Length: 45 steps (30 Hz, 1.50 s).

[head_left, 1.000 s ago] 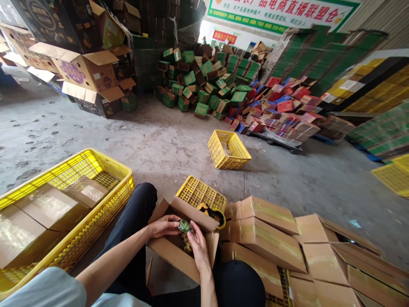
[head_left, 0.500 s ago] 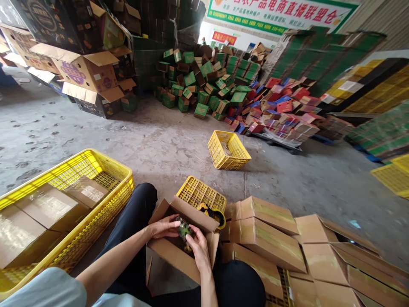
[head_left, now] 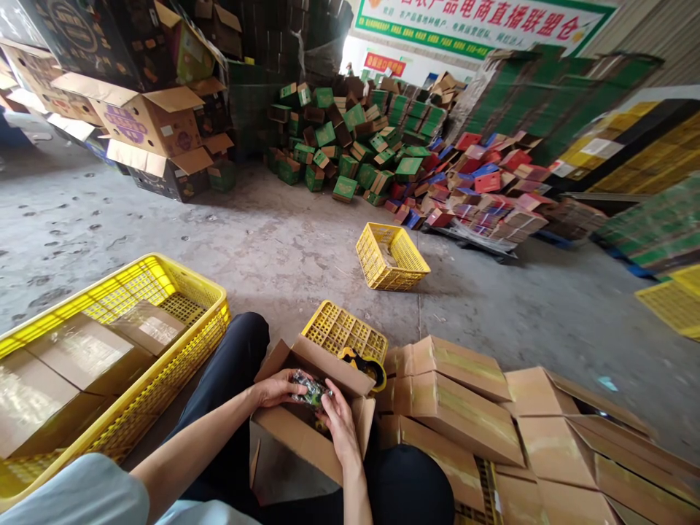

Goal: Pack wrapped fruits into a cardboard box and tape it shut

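Observation:
An open cardboard box (head_left: 309,437) rests on my lap, its flaps spread. Over its opening both hands grip a small green item in a clear wrapper (head_left: 309,390). My left hand (head_left: 276,388) pinches its left end and my right hand (head_left: 339,423) closes on its right side. Yellowish contents show dimly inside the box below the item. A yellow tape dispenser (head_left: 364,364) lies just behind the box's far flap, on a small overturned yellow crate (head_left: 342,329).
A large yellow crate (head_left: 164,292) with taped cartons stands at my left. Sealed and open cardboard cartons (head_left: 453,408) are stacked at my right. Another yellow crate (head_left: 391,257) sits on the concrete floor ahead. Piles of green and red boxes (head_left: 394,146) fill the back.
The wrapped green item has been turned and lifted slightly between my hands; my left fingers have shifted further over it. My arms and the box stay where they were.

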Available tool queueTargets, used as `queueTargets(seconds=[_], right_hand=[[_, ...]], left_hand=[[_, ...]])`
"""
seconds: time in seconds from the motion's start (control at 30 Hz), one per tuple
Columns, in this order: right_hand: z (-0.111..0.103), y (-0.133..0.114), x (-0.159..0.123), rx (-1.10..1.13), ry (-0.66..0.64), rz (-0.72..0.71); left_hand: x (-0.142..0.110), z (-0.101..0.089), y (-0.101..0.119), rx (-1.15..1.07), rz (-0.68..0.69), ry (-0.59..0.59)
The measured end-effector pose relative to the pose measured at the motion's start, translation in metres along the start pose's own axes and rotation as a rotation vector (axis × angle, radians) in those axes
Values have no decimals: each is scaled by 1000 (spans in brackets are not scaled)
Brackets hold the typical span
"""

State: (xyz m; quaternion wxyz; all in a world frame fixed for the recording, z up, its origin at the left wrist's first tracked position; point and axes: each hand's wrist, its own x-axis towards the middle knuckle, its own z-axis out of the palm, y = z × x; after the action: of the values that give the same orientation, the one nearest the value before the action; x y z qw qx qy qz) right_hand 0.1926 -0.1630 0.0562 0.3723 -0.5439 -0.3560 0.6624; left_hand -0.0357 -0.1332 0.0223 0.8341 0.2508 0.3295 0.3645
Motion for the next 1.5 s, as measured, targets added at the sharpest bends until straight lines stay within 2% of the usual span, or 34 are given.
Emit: queueTargets(seconds=[0.1, 0.47, 0.67, 0.77, 0.93, 1.13, 1.23, 1.4, 1.5], right_hand=[[-1, 3, 2, -26, -23, -6], [-12, 12, 12, -104, 147, -97], [-15, 7, 13, -122, 217, -174], [-13, 3, 10, -125, 188, -180], [-7, 4, 6, -135, 26, -182], [-5, 6, 5, -77, -95, -205], [-5, 5, 6, -13, -86, -177], [-5, 7, 7, 39, 36, -53], [-4, 12, 5, 15, 14, 31]], left_hand=[[0, 0, 0, 3, -1, -15], [2, -2, -1, 32, -42, -30], [1, 0, 3, 33, -102, -60], [0, 1, 5, 8, -127, -62], [0, 2, 5, 15, -153, -30], [2, -1, 1, 72, -84, -4], [2, -3, -1, 57, -61, 8], [2, -4, -3, 50, -51, 13], [3, -4, -3, 52, -55, -7]])
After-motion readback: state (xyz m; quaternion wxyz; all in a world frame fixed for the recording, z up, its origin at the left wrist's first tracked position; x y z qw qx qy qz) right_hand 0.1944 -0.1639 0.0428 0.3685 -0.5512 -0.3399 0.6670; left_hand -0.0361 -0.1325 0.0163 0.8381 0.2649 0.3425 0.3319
